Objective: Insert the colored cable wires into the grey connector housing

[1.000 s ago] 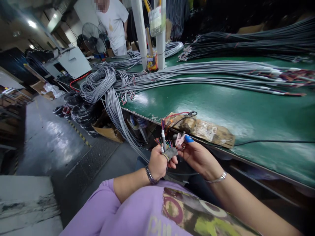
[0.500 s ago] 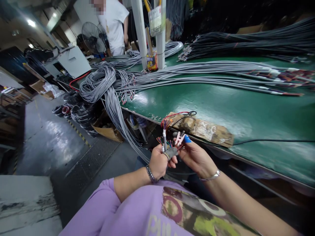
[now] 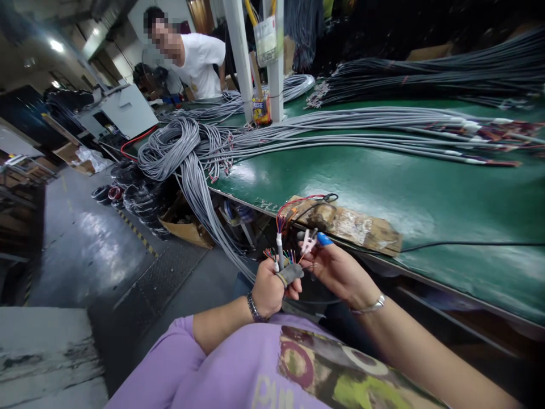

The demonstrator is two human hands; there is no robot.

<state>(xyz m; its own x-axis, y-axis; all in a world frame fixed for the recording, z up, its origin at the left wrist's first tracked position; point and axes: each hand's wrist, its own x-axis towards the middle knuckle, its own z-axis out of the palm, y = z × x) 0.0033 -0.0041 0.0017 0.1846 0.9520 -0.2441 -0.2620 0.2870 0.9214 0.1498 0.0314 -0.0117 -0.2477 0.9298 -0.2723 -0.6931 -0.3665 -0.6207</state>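
Note:
My left hand (image 3: pixel 269 289) is closed around stripped grey cable ends. One grey cable (image 3: pixel 280 243) stands up from the fist, with a white band and a fan of thin coloured wires at its tip. More coloured wires (image 3: pixel 290 257) stick out beside it. The left thumb wears a grey cover (image 3: pixel 292 274). My right hand (image 3: pixel 338 271), with blue wrapping on a fingertip, pinches a small pale pink clip (image 3: pixel 308 243) just right of those wires. A thin wire runs between the hands; whether the clip bites on it is too small to tell.
A taped wooden block (image 3: pixel 347 224) with red and black leads lies at the green table's (image 3: pixel 383 176) near edge. Grey cables (image 3: pixel 332 122) stretch across the table, and a coil (image 3: pixel 170 149) hangs over its corner. Behind a white post (image 3: pixel 276 68), a person in a white shirt (image 3: pixel 202 65) leans over.
Both hands have shifted slightly; the clip has turned and moved a little left. The wires in my left hand are spread differently. The person behind has bent down.

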